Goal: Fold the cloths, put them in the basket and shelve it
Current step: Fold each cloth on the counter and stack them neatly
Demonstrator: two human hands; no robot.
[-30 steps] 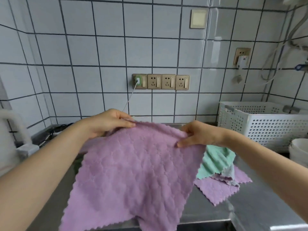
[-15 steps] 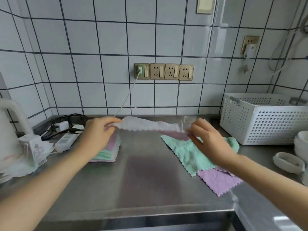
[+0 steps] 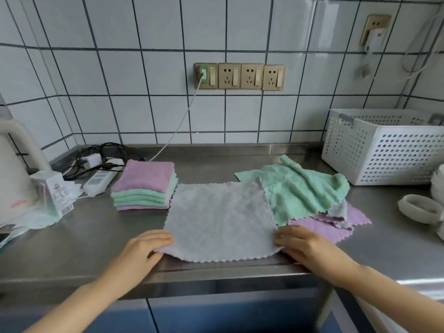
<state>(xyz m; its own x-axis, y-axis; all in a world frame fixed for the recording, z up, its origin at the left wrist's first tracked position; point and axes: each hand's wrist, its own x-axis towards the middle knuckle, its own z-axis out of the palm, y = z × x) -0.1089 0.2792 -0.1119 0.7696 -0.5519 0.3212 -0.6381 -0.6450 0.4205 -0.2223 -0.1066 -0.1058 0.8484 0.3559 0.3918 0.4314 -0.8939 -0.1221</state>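
A pale lilac-grey cloth (image 3: 219, 219) lies spread flat on the steel counter (image 3: 84, 236), its near edge at the counter's front. My left hand (image 3: 141, 251) pinches its near left corner and my right hand (image 3: 305, 246) pinches its near right corner. A stack of folded purple and green cloths (image 3: 144, 186) sits just left of it. To the right lie a crumpled green cloth (image 3: 300, 188) and a purple cloth (image 3: 322, 228), partly under the spread one. The white perforated basket (image 3: 384, 150) stands at the back right; I see nothing inside it.
A white kettle (image 3: 12, 164), a small carton (image 3: 54, 191) and a power strip with cables (image 3: 98, 181) crowd the left. White bowls (image 3: 420, 207) sit at the right edge. A charger cable hangs from the wall sockets (image 3: 240, 76).
The cloth was held up in the air by both hands, then stretched level. Now it lies flat on the counter with my hands at its near corners.
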